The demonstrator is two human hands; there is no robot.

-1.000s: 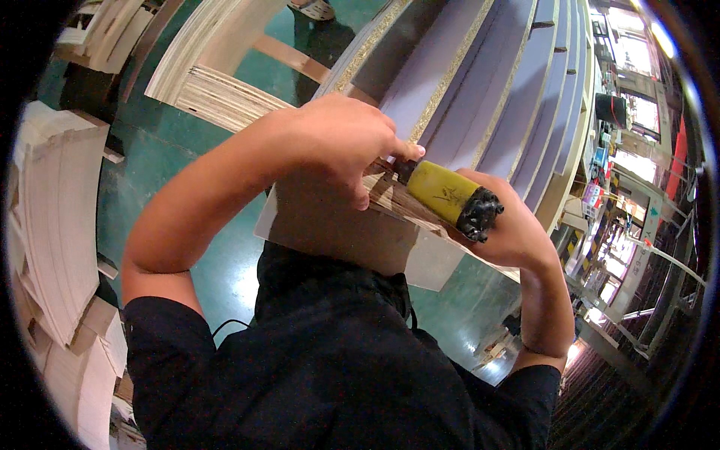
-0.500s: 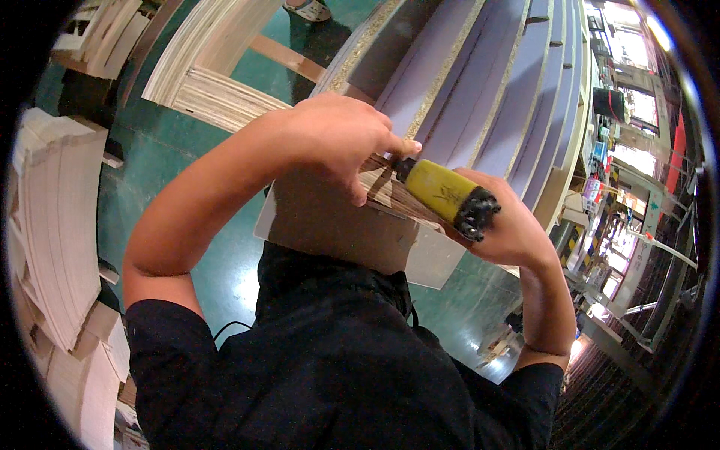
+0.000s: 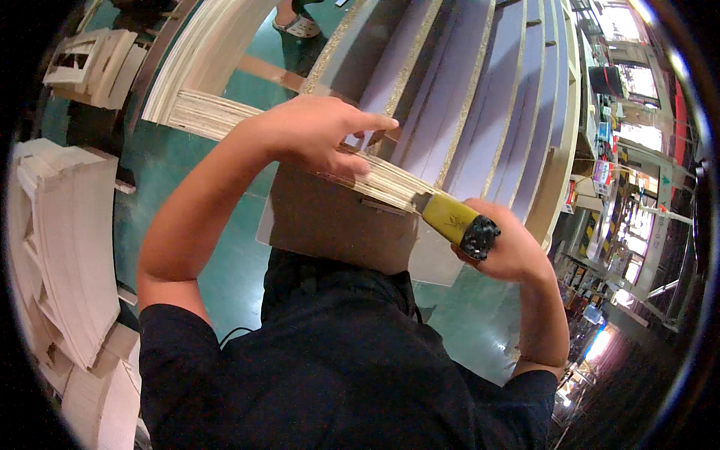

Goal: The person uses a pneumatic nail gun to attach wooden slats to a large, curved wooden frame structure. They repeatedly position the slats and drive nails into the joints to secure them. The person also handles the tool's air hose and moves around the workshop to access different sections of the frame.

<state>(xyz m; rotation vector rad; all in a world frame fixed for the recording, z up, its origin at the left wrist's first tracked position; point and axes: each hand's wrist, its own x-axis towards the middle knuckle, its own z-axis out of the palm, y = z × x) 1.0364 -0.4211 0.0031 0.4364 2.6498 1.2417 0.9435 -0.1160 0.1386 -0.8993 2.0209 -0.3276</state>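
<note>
My right hand (image 3: 504, 238) is wrapped around a yellow nail gun (image 3: 451, 219) with a black, knobbly cap. Its nose is at the right part of a layered plywood edge (image 3: 386, 184) in front of me. Farther left along that edge is my left hand (image 3: 319, 135), index finger stretched out and thumb spread over the plywood. Some of its other fingers are hidden beneath the hand. Beyond the plywood extend long lilac panels (image 3: 431, 97) with rough chipboard edges. A brown board (image 3: 337, 217) hangs below the plywood on my side.
A plywood frame (image 3: 202, 109) stands at the upper left on the green floor (image 3: 232, 195). Stacked pale wood parts (image 3: 71, 247) line the far left. Another person's foot in a clog (image 3: 300, 26) shows at the top. Shelves and goods crowd the right.
The nail gun has shifted down and slightly right, away from my left hand. My left hand has moved left, its finger and thumb still apart.
</note>
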